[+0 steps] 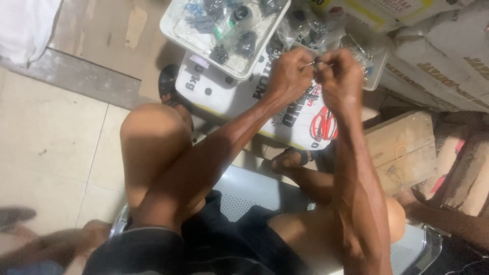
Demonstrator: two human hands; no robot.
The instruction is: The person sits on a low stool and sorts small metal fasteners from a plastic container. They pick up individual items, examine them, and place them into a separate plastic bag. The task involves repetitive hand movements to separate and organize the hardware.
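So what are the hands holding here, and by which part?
Left hand and right hand pinch a thin metal piece between their fingertips, one at each end. What the piece is cannot be told.

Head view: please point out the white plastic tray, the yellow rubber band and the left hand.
white plastic tray (179,31), head view, left rim.
yellow rubber band (401,152), head view, its loop.
left hand (289,75), head view, its back.

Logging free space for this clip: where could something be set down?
Bare tiled floor lies left of the knee, below the step. The wooden box top is mostly bare. It is crowded around the tray and sacks near both hands.
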